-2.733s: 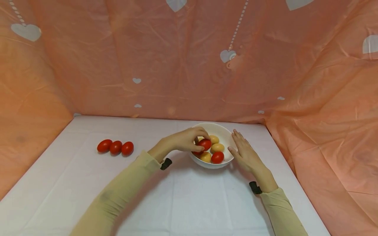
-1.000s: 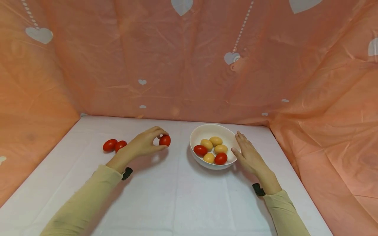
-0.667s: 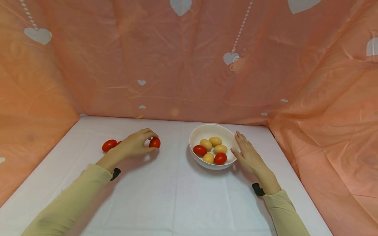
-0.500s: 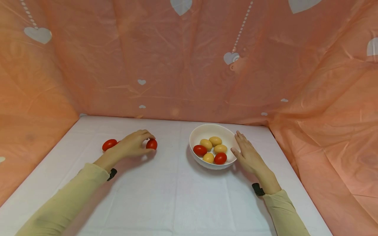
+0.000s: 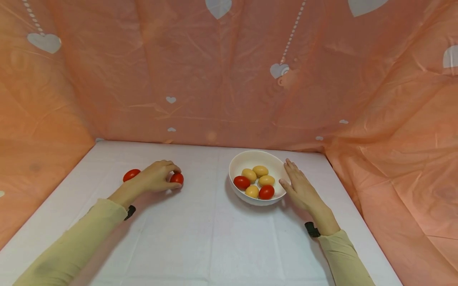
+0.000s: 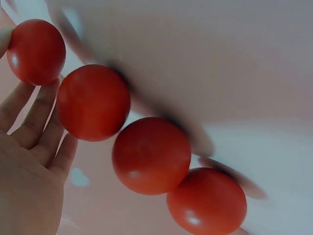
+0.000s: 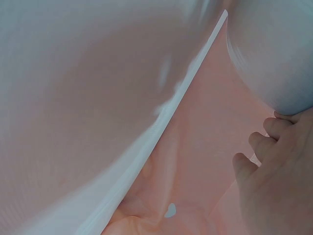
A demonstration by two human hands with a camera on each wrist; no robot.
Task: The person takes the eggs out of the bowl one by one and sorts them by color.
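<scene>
In the head view my left hand [image 5: 156, 177] pinches a glossy red egg [image 5: 177, 180] between thumb and fingers, low over the left part of the table. The left wrist view shows that same red egg [image 6: 36, 52] at the fingertips, with three more red eggs [image 6: 151, 155] in a row beside it. From the head only one of those, a red egg [image 5: 131, 174], peeks out past the wrist; the hand and forearm hide the others. My right hand [image 5: 300, 186] rests its straight fingers along the right side of a white bowl [image 5: 240, 161].
Inside the bowl lie two red eggs [image 5: 266, 192] and several yellow eggs [image 5: 260, 171]. A white cloth covers the table [image 5: 179, 246]. Orange curtains [image 5: 214, 79] with hearts enclose its back and sides.
My left hand lifted a red egg out of the bowl, carried it left and lowered it beside the row of red eggs. The right hand stays at the bowl.
</scene>
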